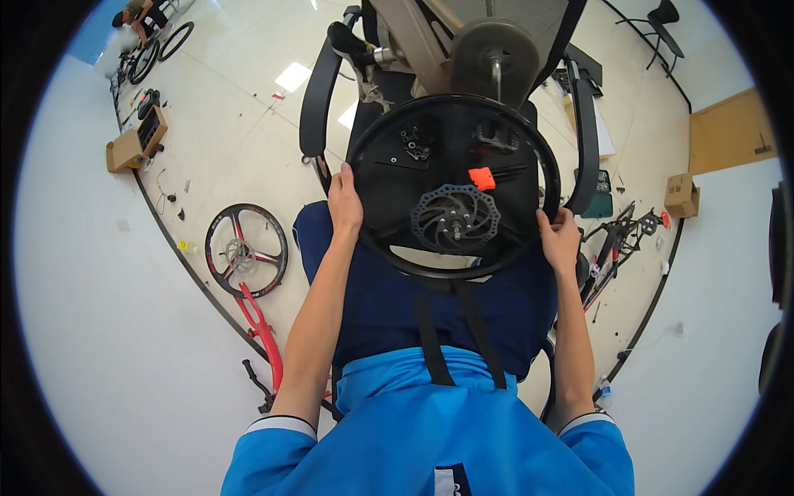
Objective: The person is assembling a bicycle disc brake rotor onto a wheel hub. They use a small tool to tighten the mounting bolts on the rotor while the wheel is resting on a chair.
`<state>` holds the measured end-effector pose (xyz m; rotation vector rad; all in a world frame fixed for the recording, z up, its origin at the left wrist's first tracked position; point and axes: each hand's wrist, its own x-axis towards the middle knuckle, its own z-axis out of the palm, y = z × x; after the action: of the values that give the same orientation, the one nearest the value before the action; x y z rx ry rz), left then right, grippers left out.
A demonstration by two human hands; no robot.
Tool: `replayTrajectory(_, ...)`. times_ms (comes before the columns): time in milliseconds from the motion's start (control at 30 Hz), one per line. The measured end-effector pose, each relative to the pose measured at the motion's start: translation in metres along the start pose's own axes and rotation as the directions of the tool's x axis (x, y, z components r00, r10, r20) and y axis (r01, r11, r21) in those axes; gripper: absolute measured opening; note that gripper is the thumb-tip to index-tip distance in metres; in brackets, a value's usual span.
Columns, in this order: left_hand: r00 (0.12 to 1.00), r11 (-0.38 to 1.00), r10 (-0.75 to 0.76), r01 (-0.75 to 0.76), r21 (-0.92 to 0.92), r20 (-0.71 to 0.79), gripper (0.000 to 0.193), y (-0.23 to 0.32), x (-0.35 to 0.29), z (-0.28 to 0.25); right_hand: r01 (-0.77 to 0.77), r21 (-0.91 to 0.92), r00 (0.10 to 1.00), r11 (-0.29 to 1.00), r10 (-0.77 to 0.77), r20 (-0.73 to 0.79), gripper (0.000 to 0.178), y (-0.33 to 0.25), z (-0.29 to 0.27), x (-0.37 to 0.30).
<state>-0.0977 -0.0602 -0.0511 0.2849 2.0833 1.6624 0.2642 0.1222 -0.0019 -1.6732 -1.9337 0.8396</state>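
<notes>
A black three-spoke bicycle wheel (pixel 453 100) rests over my lap and the front of a black office chair. My left hand (pixel 345 202) is closed on its left rim, fingers partly under it. At the lower right of the rim, my right hand (pixel 559 240) grips with thumb and fingers. A brake disc (pixel 430 217) sits at the wheel's hub, facing up. Through the gaps between the spokes I see small metal parts (pixel 416 145), a black pedal (pixel 496 135) and an orange-handled tool (pixel 482 178) on the chair seat.
Armrests (pixel 318 99) flank the wheel. To the left on the floor lie a red-marked wheel (pixel 269 281) and a red frame part (pixel 260 326); right, a bicycle frame (pixel 616 244) and a green case (pixel 597 205). A person works by a bicycle (pixel 145 61) at the far left.
</notes>
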Motion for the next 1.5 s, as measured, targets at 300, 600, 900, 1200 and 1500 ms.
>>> replayTrajectory(300,0.97,0.963,0.244,-0.244,-0.113,-0.014,0.055,0.118,-0.007,-0.002,0.116,0.223,0.983,0.968,-0.08,-0.166,0.021,-0.05,-0.046,0.0)
replayTrajectory(600,0.917,0.92,0.391,-0.39,0.028,-0.08,0.049,0.131,0.025,0.019,0.214,0.192,0.969,0.958,-0.184,-0.164,0.021,-0.046,-0.019,0.03)
replayTrajectory(900,0.857,0.858,0.514,-0.513,0.029,-0.025,0.044,0.116,0.021,0.018,0.171,0.306,0.972,0.936,-0.109,-0.209,0.022,-0.041,-0.012,0.017)
replayTrajectory(1200,0.738,0.721,0.672,-0.629,0.291,-0.068,0.057,0.079,-0.032,0.008,0.629,-0.037,0.774,0.776,-0.622,0.118,0.016,-0.072,0.057,-0.041)
replayTrajectory(1500,0.954,0.951,0.261,-0.281,0.131,0.148,0.044,-0.033,-0.115,0.001,0.525,-0.341,0.834,0.78,-0.391,0.39,0.033,-0.047,0.159,-0.02)
